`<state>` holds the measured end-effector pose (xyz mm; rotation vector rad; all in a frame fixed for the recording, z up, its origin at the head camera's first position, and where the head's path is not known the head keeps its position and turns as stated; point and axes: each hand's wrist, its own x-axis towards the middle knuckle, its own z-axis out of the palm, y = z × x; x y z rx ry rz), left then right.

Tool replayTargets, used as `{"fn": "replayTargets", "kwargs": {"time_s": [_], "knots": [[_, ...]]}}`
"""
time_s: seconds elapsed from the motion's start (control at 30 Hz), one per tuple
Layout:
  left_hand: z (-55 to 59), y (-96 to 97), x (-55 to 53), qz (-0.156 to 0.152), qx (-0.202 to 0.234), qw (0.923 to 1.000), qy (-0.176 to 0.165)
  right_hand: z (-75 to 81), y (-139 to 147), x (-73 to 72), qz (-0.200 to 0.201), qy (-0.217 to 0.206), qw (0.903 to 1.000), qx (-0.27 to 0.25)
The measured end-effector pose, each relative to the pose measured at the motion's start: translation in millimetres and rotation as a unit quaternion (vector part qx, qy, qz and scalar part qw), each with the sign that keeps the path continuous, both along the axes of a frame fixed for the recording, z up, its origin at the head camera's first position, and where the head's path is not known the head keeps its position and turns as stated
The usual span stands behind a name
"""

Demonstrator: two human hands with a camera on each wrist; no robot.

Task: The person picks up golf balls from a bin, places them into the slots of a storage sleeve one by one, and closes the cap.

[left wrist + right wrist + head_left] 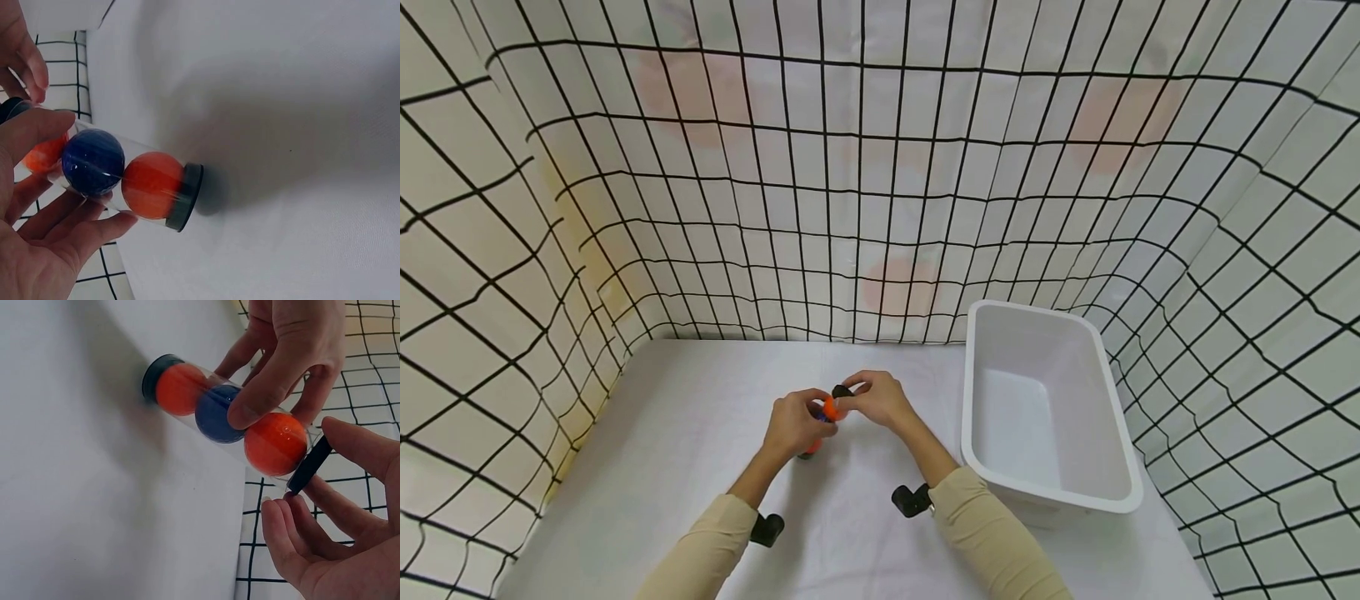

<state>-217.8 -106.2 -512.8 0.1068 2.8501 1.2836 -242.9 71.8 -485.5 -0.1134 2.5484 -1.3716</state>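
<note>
A clear tube holds a row of balls: a blue ball between an orange ball and another orange ball. My left hand grips the tube around its middle, thumb over the blue ball. At the tube's upper end, the fingers and thumb of my right hand pinch a black cap by its edge, right at the tube's mouth. A second black cap covers the lower end, which points down toward the white tabletop. The tube is tilted.
A white plastic bin stands to the right on the white-covered table. Black wire mesh rises at the back and both sides. Black wrist cameras hang beneath the sleeves.
</note>
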Motion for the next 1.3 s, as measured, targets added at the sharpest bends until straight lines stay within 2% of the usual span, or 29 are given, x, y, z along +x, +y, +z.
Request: {"fn": "replayTargets", "kwargs": {"time_s": [0.33, 0.5, 0.9, 1.3], "knots": [[-1.1, -0.8, 1.5, -0.009, 0.002, 1.0, 0.004, -1.6, 1.1, 0.9, 0.001, 0.01, 0.9999, 0.009], [-1.4, -0.8, 1.8, -0.012, 0.0, 0.9999, 0.004, -1.3, 0.8, 0.6, -0.004, 0.001, 1.0, 0.003], [0.7, -1.1, 3.9, 0.001, -0.007, 0.9998, -0.018, -1.0, 0.3, 1.8, 0.003, -0.009, 0.9999, 0.004], [0.2, -1.5, 2.0, -0.009, -0.007, 0.9999, -0.007, -1.1, 1.9, -1.3, -0.007, -0.022, 0.9996, -0.015]]}}
